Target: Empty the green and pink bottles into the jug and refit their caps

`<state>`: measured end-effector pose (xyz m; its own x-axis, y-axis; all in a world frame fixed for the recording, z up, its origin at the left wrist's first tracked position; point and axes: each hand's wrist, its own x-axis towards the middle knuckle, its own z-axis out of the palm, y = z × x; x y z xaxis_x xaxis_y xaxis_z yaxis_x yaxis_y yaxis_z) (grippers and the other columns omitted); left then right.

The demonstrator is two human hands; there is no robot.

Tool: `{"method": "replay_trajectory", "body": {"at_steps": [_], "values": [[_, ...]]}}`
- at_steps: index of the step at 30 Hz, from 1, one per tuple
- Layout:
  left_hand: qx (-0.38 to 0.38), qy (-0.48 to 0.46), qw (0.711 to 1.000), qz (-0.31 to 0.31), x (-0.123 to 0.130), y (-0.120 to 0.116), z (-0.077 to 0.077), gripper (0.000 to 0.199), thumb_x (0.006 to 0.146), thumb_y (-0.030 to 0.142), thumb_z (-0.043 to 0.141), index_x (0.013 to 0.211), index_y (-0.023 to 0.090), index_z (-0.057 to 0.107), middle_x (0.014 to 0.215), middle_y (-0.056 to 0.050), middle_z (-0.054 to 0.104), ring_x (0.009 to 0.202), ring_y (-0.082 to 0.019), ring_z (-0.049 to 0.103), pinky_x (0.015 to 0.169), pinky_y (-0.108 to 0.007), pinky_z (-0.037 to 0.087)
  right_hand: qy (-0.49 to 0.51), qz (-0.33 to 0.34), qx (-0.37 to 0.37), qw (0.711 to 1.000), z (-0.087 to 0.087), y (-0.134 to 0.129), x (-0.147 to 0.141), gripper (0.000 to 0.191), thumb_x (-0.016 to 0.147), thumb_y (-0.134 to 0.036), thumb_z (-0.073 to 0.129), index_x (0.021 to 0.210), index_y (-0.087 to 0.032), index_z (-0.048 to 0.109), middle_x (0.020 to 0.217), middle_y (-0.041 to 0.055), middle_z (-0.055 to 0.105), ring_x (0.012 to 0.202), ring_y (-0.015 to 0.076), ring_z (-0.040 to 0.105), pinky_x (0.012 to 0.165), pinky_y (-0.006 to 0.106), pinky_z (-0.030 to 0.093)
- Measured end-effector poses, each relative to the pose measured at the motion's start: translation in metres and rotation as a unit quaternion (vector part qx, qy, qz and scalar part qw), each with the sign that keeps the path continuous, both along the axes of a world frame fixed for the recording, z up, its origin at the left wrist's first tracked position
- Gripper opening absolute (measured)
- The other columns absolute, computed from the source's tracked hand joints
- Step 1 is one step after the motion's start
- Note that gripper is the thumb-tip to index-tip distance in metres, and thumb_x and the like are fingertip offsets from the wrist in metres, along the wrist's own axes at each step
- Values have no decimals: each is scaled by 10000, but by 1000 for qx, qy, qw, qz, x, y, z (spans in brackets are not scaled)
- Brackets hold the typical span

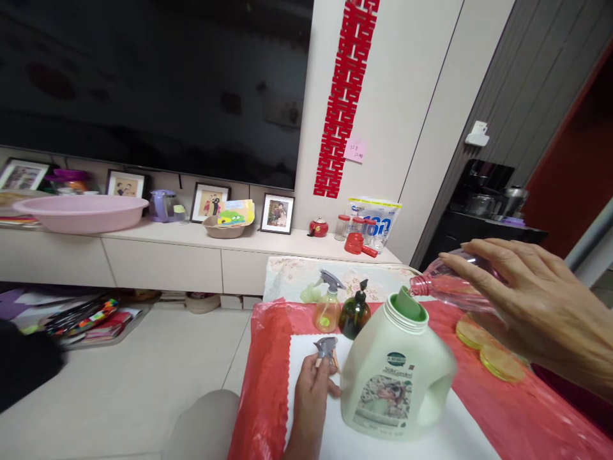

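Note:
My right hand (531, 306) holds a clear pink bottle (447, 286) tipped on its side, its open neck at the green spout of a large white detergent jug (397, 377). The jug stands uncapped on a white sheet (306, 358) over a red table cover (263, 383). My left hand (311, 390) grips a grey trigger sprayer head (326, 348) just left of the jug. Behind the jug stand a yellow spray bottle (328, 310) and a dark green pump bottle (355, 314).
Two yellow round lids (498, 361) lie on the red cover at right. A low white cabinet (163, 255) along the wall carries a pink basin (81, 212), photo frames, jars and a red cup. A large dark TV hangs above. Clutter lies on the floor at left.

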<state>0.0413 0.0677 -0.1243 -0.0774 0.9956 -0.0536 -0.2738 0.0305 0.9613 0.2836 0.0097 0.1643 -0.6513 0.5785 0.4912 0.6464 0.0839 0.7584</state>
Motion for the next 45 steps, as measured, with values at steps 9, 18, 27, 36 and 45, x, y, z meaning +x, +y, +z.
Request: {"method": "replay_trajectory", "body": {"at_steps": [9,18,27,36,45], "values": [[8,6,1000,-5,-1,-1,1,549,783,705,610,904,169,617,828,-40,698,561,-154,616,658,-325,497,-7,1,1,1000,1,1,-1,490,911,-245,443,1397,-225,383,1339,147,483,1166,347,523,947,523,474],[3,6,1000,-5,-1,0,3,565,771,717,607,908,169,609,835,-45,702,560,-157,617,666,-330,496,-11,2,1,1000,2,0,-2,475,925,-229,434,1397,-225,379,1356,159,474,1198,356,513,971,544,458],[3,-1,1000,5,0,0,1,548,760,705,633,896,174,622,812,-43,712,544,-158,613,648,-330,499,-29,14,11,999,5,-1,-5,451,941,-229,399,1392,-217,390,1347,164,483,1191,347,526,974,553,460],[5,2,1000,-1,1,2,-5,552,786,711,600,925,177,616,825,-35,698,549,-154,607,643,-323,488,-35,24,12,999,6,0,-4,456,938,-216,398,1393,-232,395,1366,159,478,1194,348,524,985,560,449],[-6,7,1000,-6,-1,1,0,563,780,700,594,954,165,606,815,-50,713,550,-156,607,642,-323,489,-47,24,16,998,8,-1,-15,532,837,-93,416,1349,-237,431,1347,148,497,1217,348,521,1020,570,436]]}}
